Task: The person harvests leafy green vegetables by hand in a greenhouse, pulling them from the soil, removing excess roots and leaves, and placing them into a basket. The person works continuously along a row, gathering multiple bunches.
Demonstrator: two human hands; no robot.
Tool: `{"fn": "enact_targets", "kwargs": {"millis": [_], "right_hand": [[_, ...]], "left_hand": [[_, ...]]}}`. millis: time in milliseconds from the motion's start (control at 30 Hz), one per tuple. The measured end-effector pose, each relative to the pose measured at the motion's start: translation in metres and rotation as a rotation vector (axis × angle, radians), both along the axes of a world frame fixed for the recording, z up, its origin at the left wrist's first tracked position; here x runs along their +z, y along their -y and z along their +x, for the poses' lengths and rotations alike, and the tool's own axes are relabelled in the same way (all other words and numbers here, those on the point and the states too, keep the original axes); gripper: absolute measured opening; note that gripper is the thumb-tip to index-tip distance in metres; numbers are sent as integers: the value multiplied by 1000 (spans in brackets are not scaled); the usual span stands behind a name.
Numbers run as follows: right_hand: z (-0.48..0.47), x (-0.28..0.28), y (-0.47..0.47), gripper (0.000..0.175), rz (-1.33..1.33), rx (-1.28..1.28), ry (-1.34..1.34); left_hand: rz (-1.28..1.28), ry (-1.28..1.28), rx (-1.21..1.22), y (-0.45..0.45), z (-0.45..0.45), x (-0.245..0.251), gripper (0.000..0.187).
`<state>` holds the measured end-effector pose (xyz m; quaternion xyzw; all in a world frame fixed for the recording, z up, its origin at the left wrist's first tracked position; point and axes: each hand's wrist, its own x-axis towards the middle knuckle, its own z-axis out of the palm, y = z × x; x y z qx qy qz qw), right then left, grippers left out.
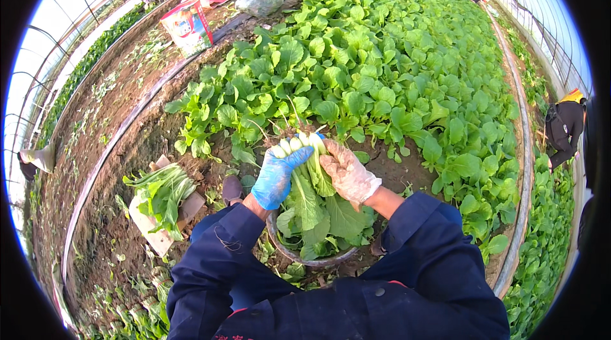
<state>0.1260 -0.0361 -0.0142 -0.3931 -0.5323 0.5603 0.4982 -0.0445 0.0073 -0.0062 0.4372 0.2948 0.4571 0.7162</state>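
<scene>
My left hand (281, 175), in a blue glove, grips a bunch of leafy greens (305, 192) by their pale stems. The roots, with soil on them, point away from me and the leaves hang towards me. My right hand (351, 173), in a clear plastic glove soiled brown, closes on the right side of the same bunch near the stem bases. Below the hands, between my legs, stands a round basin (329, 261) with leaves in and over it. Its far side is hidden by the bunch and my hands.
Growing greens (363, 68) fill the bed ahead. Left, a pile of picked greens (164, 197) lies on cardboard (150, 228). Tied bunches (143, 313) stand at lower left. A printed bag (187, 25) and a plastic bag (260, 1) lie beyond. Hoses (522, 163) edge the bed. Several people work farther off.
</scene>
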Motion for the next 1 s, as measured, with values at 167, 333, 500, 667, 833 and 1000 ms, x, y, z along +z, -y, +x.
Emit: {"fn": "enact_targets", "kwargs": {"millis": [167, 333, 500, 667, 833, 1000], "right_hand": [[14, -20, -4, 29, -108, 77, -190], [-4, 12, 2, 28, 150, -219, 259], [2, -9, 1, 26, 183, -212, 404], [-1, -3, 4, 28, 204, -193, 348], [-11, 10, 8, 30, 351, -225, 290], [-9, 8, 6, 35, 350, -197, 313]], "left_hand": [[-58, 52, 49, 2, 12, -3, 16], [72, -4, 23, 2, 10, -1, 15], [36, 70, 33, 6, 14, 1, 9], [-65, 81, 8, 8, 21, -6, 7], [-20, 127, -18, 8, 28, -15, 16], [40, 78, -100, -2, 24, -26, 43]]}}
